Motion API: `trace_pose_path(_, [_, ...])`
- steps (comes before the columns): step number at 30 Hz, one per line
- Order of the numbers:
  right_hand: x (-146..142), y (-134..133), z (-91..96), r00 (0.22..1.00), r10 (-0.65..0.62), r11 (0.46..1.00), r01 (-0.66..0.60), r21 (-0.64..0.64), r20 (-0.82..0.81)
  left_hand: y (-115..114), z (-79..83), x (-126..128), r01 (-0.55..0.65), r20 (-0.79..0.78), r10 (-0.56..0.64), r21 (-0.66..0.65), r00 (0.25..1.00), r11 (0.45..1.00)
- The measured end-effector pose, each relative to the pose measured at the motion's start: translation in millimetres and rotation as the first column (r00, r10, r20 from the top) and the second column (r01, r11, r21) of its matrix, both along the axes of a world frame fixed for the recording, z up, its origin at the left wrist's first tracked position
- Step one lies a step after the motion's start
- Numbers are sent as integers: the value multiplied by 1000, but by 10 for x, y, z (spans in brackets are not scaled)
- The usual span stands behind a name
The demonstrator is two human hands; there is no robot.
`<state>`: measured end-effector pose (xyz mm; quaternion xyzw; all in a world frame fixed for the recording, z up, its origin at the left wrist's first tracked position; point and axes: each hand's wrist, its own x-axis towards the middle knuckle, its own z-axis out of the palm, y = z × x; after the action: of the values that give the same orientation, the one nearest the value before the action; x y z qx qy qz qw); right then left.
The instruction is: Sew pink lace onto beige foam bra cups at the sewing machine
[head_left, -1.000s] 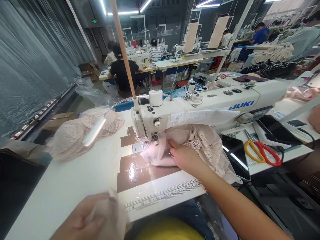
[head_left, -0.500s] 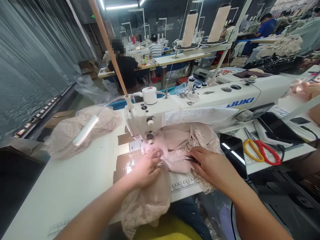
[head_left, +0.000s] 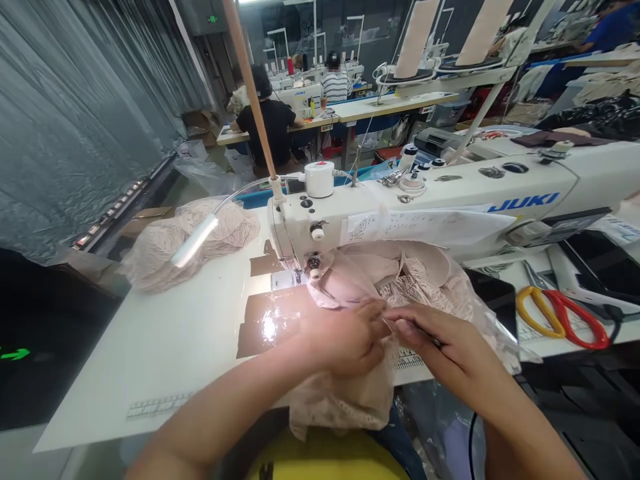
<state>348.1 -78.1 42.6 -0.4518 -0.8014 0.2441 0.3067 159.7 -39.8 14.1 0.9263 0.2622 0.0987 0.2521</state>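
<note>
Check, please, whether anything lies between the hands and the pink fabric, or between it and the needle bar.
Nothing visible does: the left hand and right hand both pinch the pink fabric directly, and it bunches up against the needle bar.

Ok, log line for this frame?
left hand: pinching fabric | right hand: pinching same fabric | place: before sewing machine needle | scissors: lying on table

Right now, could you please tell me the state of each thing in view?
left hand, shut on the pink fabric.
right hand, pinching the same fabric beside it.
pink fabric, bunched in front of the sewing machine.
scissors, closed, lying flat.
thread cones, upright on their stand.
lace pile, heaped on the table.
</note>
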Motion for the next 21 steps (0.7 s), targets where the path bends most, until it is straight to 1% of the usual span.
trace_pose_path(2, [-154, 46, -31, 994, 94, 994, -97, -51, -53, -219, 103, -143, -6, -16, 7, 55, 1000, 998])
trace_pose_path(3, [-244, 81, -59, 989, 138, 988, -141, -60, -54, -320, 157, -228, -26, -21, 27, 55, 999, 998])
trace_pose_path(5, [-434, 164, -126, 973, 231, 972, -232, -50, -15, -495, 256, -424, -89, -44, 88, -12, 995, 996])
trace_pose_path(7, [-617, 256, -197, 943, 322, 946, -317, -65, 83, -638, 332, -654, -165, -46, 161, -121, 986, 979])
trace_pose_path(8, [-697, 304, -230, 928, 340, 940, -330, -92, 153, -701, 357, -781, -204, -33, 202, -167, 979, 965])
trace_pose_path(9, [-764, 351, -260, 912, 337, 941, -317, -120, 233, -762, 373, -915, -240, -16, 242, -205, 970, 949])
trace_pose_path(11, [-856, 445, -308, 881, 257, 966, -219, -140, 398, -879, 378, -1194, -307, 0, 319, -274, 948, 912])
trace_pose_path(13, [-888, 525, -331, 830, 150, 988, -102, -118, 537, -991, 356, -1468, -361, -2, 384, -348, 923, 865])
trace_pose_path(15, [-869, 565, -320, 773, 94, 993, -29, -113, 627, -1090, 319, -1706, -416, 10, 458, -402, 889, 816])
trace_pose_path(17, [-816, 547, -277, 747, 100, 992, -21, -127, 657, -1168, 276, -1889, -482, 20, 539, -421, 842, 768])
trace_pose_path(19, [-742, 473, -216, 761, 121, 991, -59, -118, 637, -1224, 232, -2018, -563, 16, 620, -402, 784, 722])
trace_pose_path(21, [-653, 372, -157, 785, 129, 992, -108, -72, 606, -1258, 194, -2109, -650, 18, 697, -343, 717, 678])
